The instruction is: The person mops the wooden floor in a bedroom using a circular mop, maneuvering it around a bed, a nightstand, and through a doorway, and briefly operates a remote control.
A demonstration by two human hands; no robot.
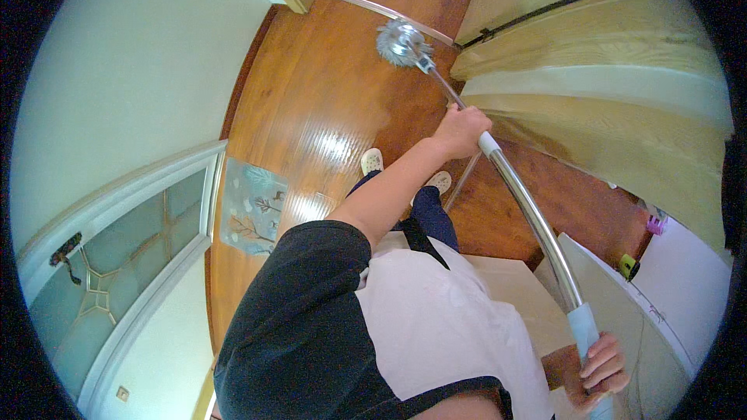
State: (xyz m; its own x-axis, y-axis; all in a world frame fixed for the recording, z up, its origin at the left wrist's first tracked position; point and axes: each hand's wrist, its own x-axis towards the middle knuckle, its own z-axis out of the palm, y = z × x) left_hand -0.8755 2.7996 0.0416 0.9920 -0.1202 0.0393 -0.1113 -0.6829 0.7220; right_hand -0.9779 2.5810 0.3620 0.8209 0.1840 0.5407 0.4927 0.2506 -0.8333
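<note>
A round-headed mop (537, 210) with grey strands, a silver pole and a light blue grip slants across the view. Its head (401, 43) rests on or just over the wooden floor near a metal threshold strip; I cannot tell which. Around the thin lower pole, just beyond the white collar, my left hand (462, 131) is closed. Down at the lower right, my right hand (603, 365) wraps the light blue grip at the pole's upper end.
Glossy brown floorboards (303, 85) surround my light clogs (372, 161). A patterned mat (253, 206) lies by the white glass-paned door (148, 241) on the left. Pale yellowish curtain-like panels (599, 93) stand along the right. A white wall (140, 70) bounds the left.
</note>
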